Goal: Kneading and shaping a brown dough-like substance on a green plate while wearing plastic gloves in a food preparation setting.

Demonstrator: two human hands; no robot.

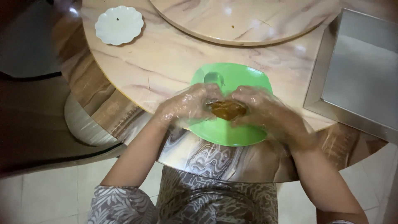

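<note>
Right now both hands meet over a green plate (226, 132) that sits at the near edge of the marble-patterned worktop (166, 62). The left hand (188, 105) and the right hand (263, 105) each wear a loose, clear plastic glove, and between them they hold a brown lump of food (227, 110), soft-looking and glossy, just above the middle of the plate. Each hand's grip is curled partly closed round its own end of the lump, fingers pressing in from the left and the right, so the piece is pinched from both sides and not lying free. What kind of food it is cannot be told; motion blur softens the fingers. On the far left part of the plate a small rounded shape shows, perhaps a dimple or a scrap, too unclear to name. Judging by this, the handling of the lump is under way: it seems whole and in one piece, and nothing else lies on the plate as finished. Far left on the worktop rests a small white scalloped dish (119, 25), nearly bare; a round turntable (244, 20) lies at the far side, and a metal tray (356, 70) stands to the right.
</note>
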